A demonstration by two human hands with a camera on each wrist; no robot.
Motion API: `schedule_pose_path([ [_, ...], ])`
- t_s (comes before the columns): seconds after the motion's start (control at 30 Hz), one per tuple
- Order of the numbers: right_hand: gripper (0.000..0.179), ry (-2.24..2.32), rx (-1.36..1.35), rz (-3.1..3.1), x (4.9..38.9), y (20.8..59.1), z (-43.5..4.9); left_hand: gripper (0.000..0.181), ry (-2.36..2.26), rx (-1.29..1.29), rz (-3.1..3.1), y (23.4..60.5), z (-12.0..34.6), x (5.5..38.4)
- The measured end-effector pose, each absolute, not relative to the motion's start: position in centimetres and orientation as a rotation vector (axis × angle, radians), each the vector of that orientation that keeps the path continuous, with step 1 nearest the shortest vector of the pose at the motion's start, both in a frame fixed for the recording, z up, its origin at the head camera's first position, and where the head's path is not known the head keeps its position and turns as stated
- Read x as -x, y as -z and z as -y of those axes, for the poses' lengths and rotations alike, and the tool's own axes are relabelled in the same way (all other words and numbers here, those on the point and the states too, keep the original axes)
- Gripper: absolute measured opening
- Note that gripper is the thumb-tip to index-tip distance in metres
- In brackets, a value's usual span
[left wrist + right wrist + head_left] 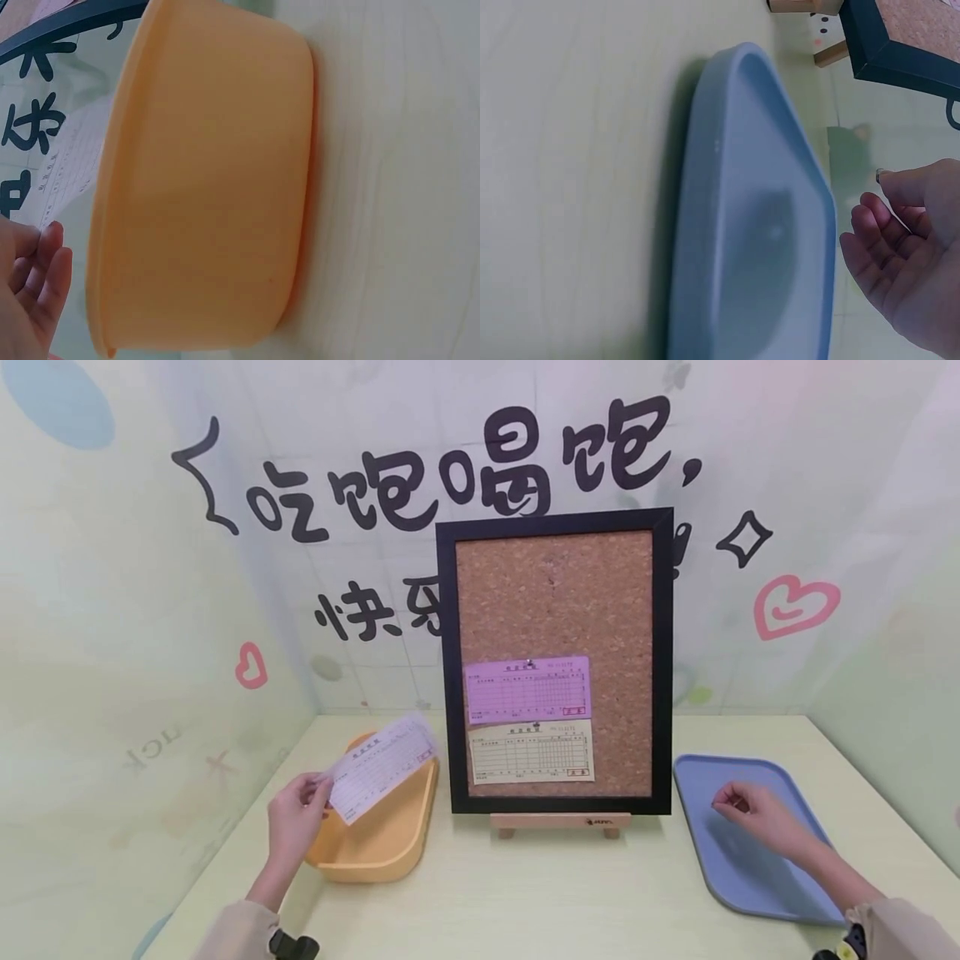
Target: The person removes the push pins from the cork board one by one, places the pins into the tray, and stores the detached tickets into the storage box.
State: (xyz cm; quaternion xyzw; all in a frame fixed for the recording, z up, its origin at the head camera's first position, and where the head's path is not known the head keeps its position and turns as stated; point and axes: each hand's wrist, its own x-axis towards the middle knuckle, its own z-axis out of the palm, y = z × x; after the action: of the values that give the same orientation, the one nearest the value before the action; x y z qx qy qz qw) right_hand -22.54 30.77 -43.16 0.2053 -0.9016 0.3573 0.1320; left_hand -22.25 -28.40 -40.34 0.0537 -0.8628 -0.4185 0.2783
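My left hand pinches a pale printed receipt slip by its lower left corner, tilted above the orange bin. In the left wrist view the slip shows behind the bin's rim. Over the blue tray at the right, my right hand pinches a tiny dark pushpin at its fingertips. Between the hands stands a black-framed cork board. A purple receipt and, below it, a cream receipt are pinned to its lower left part.
A small wooden easel supports the board on the pale wood table. Behind it hangs a light backdrop with black lettering and pink hearts. Bare cork shows above and to the right of the pinned receipts.
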Motion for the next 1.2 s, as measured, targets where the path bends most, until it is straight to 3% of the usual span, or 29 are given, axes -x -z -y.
schedule_pose_path([
  [0.53,0.006,-1.040,-0.499,2.680,21.5,44.9,-31.8,0.018,1.120,-0.297,2.323,41.7,28.8,21.3],
  [1.2,0.006,-1.063,-0.574,2.730,21.4,46.1,-32.6,0.029,1.124,-0.169,2.370,42.4,26.8,21.0],
])
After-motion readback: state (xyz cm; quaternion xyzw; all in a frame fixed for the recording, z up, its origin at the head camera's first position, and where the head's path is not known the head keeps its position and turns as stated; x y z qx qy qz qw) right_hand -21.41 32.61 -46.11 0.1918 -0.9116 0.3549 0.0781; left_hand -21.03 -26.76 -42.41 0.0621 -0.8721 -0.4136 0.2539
